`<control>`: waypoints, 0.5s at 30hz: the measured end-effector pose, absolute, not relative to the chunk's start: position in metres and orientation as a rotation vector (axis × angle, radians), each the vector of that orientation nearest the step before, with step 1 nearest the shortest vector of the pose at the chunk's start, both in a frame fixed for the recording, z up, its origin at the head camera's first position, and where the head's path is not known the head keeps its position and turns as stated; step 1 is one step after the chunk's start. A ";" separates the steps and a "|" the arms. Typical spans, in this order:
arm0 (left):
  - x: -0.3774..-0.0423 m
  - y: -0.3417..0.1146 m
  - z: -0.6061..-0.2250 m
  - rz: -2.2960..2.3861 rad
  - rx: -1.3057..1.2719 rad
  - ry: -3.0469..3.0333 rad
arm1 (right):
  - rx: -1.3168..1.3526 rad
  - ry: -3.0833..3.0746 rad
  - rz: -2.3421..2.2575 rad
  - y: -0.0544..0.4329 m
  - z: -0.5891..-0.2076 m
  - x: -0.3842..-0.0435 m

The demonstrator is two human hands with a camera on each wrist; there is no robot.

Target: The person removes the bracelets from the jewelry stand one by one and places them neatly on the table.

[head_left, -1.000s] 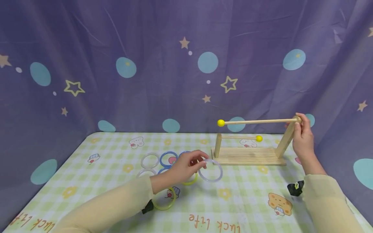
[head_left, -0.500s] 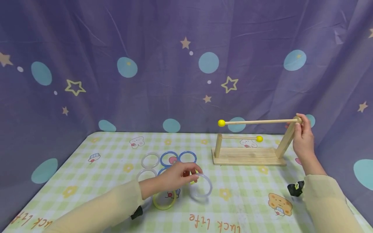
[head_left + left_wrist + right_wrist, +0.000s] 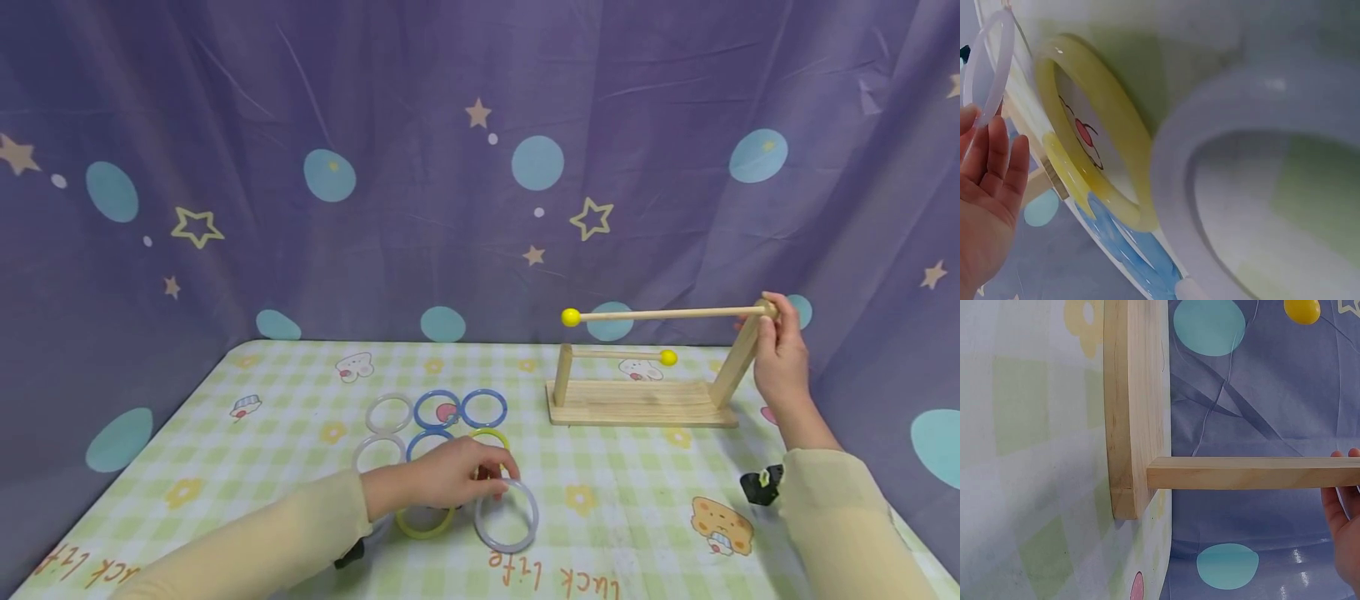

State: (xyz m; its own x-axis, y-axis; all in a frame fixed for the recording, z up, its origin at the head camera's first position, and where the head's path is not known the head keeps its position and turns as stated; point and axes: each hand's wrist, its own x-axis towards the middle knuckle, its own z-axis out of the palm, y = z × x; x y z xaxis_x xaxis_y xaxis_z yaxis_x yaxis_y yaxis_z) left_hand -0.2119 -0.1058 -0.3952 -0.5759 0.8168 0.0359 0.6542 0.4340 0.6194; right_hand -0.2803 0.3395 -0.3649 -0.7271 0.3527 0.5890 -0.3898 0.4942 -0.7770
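My left hand (image 3: 457,475) pinches a pale lavender ring (image 3: 535,518) between thumb and fingers, low over the front middle of the table. In the left wrist view, this ring (image 3: 1005,59) hangs at the upper left by the fingertips. My right hand (image 3: 783,358) grips the top of the taller post (image 3: 735,367) of a wooden stand (image 3: 637,414). From that post a long rod (image 3: 667,314) with a yellow ball end points left. The shorter post (image 3: 562,375) carries a second rod, with a yellow ball (image 3: 668,357), pointing right.
Several rings lie around the left hand: clear-white (image 3: 389,396), blue (image 3: 483,392) and yellow (image 3: 424,536) ones. A large pale ring (image 3: 1175,169) is close to the left wrist camera. The checked tablecloth (image 3: 622,500) runs back to a purple curtain (image 3: 390,208).
My left hand has moved left and toward the front of the table with the lavender ring, away from the stand. The right hand stays on the post.
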 end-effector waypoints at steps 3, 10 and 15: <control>-0.213 -0.107 -0.396 0.823 1.279 2.429 | 0.028 -2.001 1.291 0.339 -0.365 -0.281; -0.217 -0.107 -0.400 0.711 1.305 2.437 | 0.032 -1.984 1.308 0.338 -0.364 -0.281; -0.217 -0.106 -0.404 0.634 1.328 2.453 | 0.021 -1.984 1.322 0.337 -0.364 -0.280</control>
State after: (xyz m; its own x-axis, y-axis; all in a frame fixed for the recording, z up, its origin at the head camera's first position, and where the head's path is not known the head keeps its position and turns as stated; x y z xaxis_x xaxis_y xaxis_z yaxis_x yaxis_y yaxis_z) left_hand -0.2172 -0.1056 -0.4041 -0.5382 0.8421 -0.0358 0.7193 0.4811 0.5011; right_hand -0.2801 0.3372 -0.3636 -0.7264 0.3683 0.5803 -0.3937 0.4690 -0.7906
